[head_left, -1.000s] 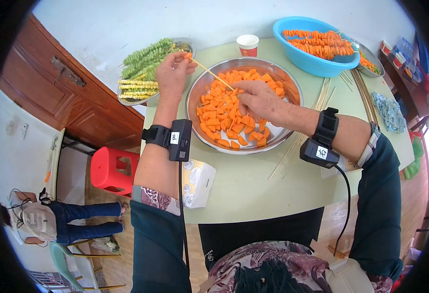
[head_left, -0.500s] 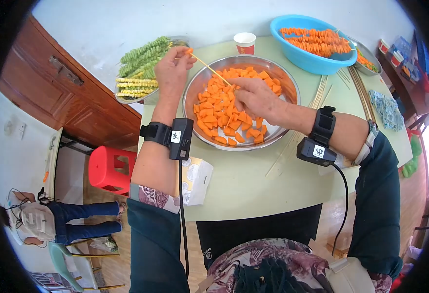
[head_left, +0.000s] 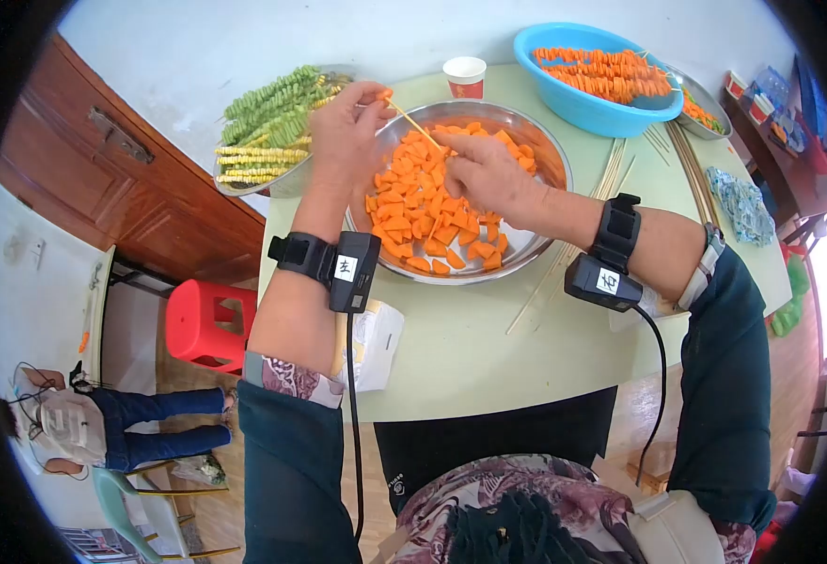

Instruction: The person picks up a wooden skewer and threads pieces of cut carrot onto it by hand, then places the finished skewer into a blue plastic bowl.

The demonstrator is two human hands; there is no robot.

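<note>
Over the left rim of a wide steel bowl, my left hand is closed, pinching a small orange carrot piece at the upper end of a thin wooden skewer. My right hand grips the skewer's lower end above the bowl. Cut carrot pieces fill much of the bowl below both hands. The skewer slants from upper left to lower right. My right fingertips are partly hidden behind the hand.
Green and yellow skewers lie on a tray at left. A blue basin holds threaded carrot skewers. Nearby are a paper cup, loose bamboo sticks, a white box and a red stool. Another person stands at far left.
My left hand has shifted right with the carrot piece, closer to my right hand. The right hand keeps its grip on the skewer. The whole view has moved slightly.
</note>
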